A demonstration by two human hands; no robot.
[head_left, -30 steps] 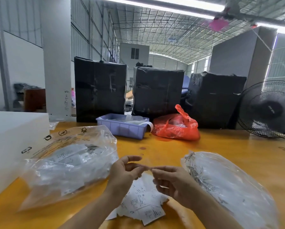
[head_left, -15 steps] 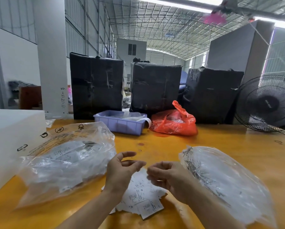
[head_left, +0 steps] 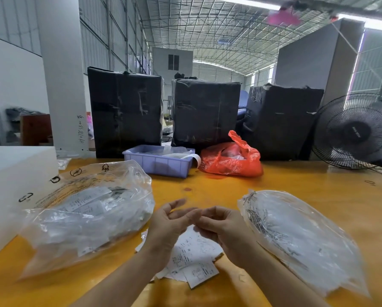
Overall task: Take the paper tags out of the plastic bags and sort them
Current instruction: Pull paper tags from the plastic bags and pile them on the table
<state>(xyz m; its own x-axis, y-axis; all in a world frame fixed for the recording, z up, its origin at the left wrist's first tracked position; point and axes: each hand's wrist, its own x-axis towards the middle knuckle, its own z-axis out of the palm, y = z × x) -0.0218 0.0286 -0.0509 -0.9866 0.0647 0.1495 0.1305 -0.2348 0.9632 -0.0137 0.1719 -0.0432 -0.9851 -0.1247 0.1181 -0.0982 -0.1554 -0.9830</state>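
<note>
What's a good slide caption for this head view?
Both hands meet above white paper tags between two clear plastic bags on an orange table.

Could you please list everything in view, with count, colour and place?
Plastic bags: two, clear, left and right on the table.
Paper tags: a loose pile, white, under the hands.
Table: one, yellow-orange.
Bin: one, lilac, far centre.
Carrier bag: one, red, beside the bin.
Wrapped boxes: three, black, behind the table.
Fan: one, black, far right.
Block: one, white, left.
Left hand, right hand: fingertips meeting; grip unclear.
</note>
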